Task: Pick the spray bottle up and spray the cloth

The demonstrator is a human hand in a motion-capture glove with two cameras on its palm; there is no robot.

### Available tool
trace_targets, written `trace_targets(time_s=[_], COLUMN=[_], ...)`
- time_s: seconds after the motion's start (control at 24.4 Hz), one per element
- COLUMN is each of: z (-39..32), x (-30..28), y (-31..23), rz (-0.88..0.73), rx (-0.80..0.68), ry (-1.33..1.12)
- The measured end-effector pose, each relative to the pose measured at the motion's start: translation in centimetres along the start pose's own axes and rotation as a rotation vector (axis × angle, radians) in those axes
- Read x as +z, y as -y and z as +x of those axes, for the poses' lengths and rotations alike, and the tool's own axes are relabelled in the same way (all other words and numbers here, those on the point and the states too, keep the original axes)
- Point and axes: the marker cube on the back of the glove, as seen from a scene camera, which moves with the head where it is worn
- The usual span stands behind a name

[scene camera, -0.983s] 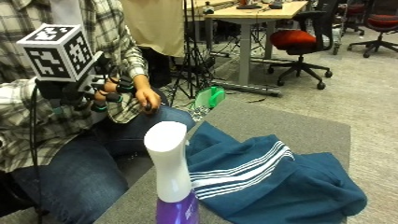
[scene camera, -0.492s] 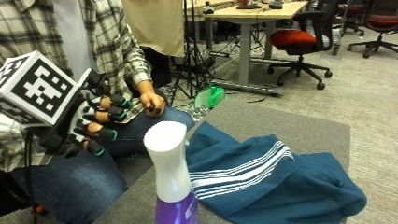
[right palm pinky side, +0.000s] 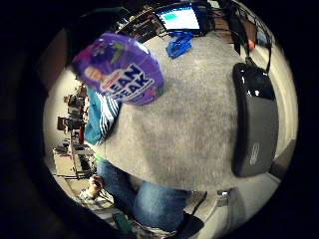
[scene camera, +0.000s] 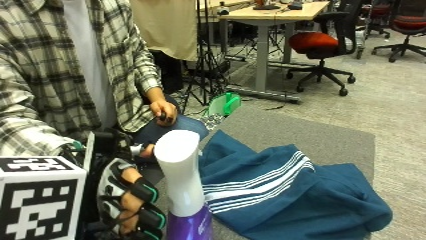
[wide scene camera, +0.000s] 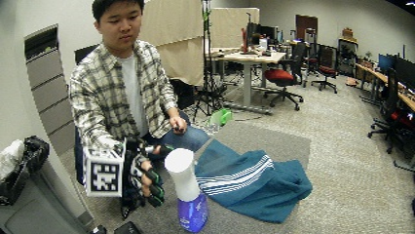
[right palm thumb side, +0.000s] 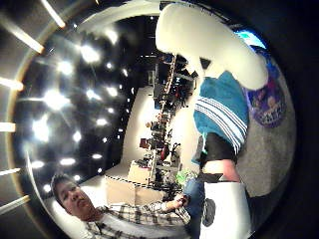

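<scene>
I judge the task barely begun: the spray bottle stands upright on the grey worktop, not yet lifted, and I see no sign that the cloth has been sprayed. The grasp, the lift, the aiming and the squeeze of the trigger are all left to do.

The bottle has a purple body and a tall white head, and it stands at the near edge of the worktop. The blue cloth with its white stripes lies crumpled just beside it, on the side away from my hand.

That gloved right hand is just beside the bottle, level with the lower part of the white head, palm turned toward it. Its fingers are loosely curled and hold nothing; in the outside view I see a narrow gap between them and the bottle, so I take it there is no contact yet, though I cannot be certain. Both palm views show the bottle close by. The bare hand rests on the person's lap, well away from the task's things.
</scene>
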Motion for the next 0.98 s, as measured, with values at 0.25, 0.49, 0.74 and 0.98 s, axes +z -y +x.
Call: trace_targets(time_s=[0.25,0.49,0.74,0.98], z=[1.8,2.6,2.9,3.1], x=[0.8,1.3,1.6,2.2], y=[4.4,7.5,9.5,10.8], rz=[0.128,0.163,0.220,0.319], rx=[0.135,0.110,0.034,-0.020], ry=[0.136,0.244,0.322,0.379])
